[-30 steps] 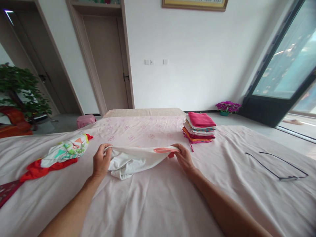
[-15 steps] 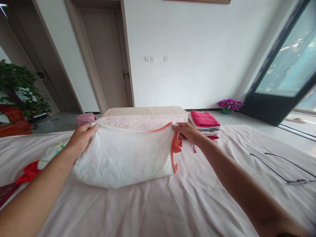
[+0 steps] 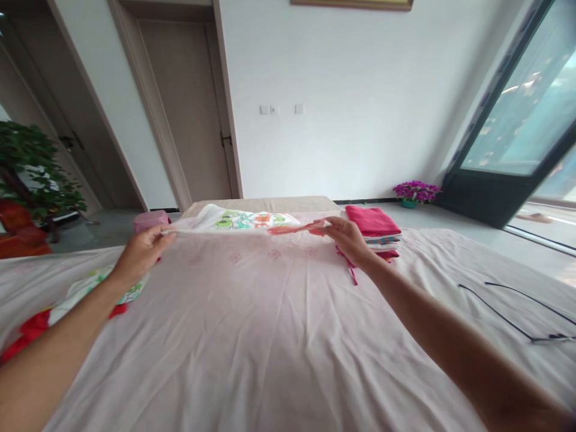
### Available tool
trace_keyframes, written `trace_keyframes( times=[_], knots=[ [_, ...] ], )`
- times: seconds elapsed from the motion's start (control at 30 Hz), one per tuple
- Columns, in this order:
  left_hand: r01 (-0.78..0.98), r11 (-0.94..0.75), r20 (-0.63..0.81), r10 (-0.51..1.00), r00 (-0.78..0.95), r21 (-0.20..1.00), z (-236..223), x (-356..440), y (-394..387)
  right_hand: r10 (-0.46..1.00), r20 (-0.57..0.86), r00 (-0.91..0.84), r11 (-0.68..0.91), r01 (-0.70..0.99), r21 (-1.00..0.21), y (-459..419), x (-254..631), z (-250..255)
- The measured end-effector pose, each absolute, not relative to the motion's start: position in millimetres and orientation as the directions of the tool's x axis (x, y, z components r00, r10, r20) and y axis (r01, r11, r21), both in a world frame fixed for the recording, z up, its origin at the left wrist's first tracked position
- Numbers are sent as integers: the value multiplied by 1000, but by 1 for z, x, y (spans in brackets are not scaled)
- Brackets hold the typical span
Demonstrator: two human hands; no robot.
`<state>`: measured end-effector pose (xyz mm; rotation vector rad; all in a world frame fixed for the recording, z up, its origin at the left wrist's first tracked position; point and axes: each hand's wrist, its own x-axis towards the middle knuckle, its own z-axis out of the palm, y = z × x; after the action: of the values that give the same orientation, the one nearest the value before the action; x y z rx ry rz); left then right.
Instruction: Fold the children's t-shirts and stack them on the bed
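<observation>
A white garment with coral trim and a green and orange print (image 3: 252, 219) is stretched between my two hands, its far part flung out over the back of the covered surface. Its left edge is pinched between the thumb and fingers of my left hand (image 3: 146, 247). My right hand (image 3: 345, 237) grips the coral-trimmed end. Just behind my right hand stands a stack of folded clothes (image 3: 372, 222), bright pink on top, with a pink tie hanging down. Under my left forearm lies a rumpled white and red garment (image 3: 74, 300), partly hidden.
A pale, wrinkled cloth (image 3: 252, 348) covers the surface before me. Eyeglasses (image 3: 533, 337) lie at the right. A pink container (image 3: 152, 219) stands beyond the left edge. Farther off are purple flowers in a pot (image 3: 416, 192), a leafy plant (image 3: 36, 174) and doors.
The garment hung as a white panel in front of me; now it has swung up and away, showing its printed side. Both hands keep hold of it. The view has shifted slightly.
</observation>
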<state>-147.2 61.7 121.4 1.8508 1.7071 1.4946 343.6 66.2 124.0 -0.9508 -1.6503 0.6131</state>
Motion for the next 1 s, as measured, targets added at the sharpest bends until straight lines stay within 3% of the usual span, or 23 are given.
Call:
trace_keyframes(
  times=[0.1,0.23,0.37,0.5,0.63,0.73,0.83,0.93,1.0],
  knots=[
    [733,-233,317,948,25,640,56,-152,51,877,432,-210,480,436,-761,58,353,66],
    [818,-247,240,961,137,520,3,-160,35,919,291,-266,393,568,-723,44,366,19],
    [853,-420,311,892,326,310,-1,-168,8,853,330,-404,518,582,-627,24,382,16],
    [823,-542,247,832,497,169,13,-165,-27,774,327,-543,632,622,-462,0,395,27],
    [798,-570,57,819,571,193,31,-148,-57,755,197,-625,651,680,-339,-23,402,43],
    [846,-479,-52,863,503,235,53,-123,-60,813,161,-560,579,745,-331,-21,397,64],
    [883,-383,-15,916,402,273,70,-84,-38,870,198,-452,493,796,-350,4,370,80],
    [848,-407,102,912,398,340,65,-33,5,869,227,-439,490,825,-282,38,322,77],
    [862,-401,125,916,381,309,48,0,36,856,212,-472,513,827,-230,56,286,62]
  ],
)
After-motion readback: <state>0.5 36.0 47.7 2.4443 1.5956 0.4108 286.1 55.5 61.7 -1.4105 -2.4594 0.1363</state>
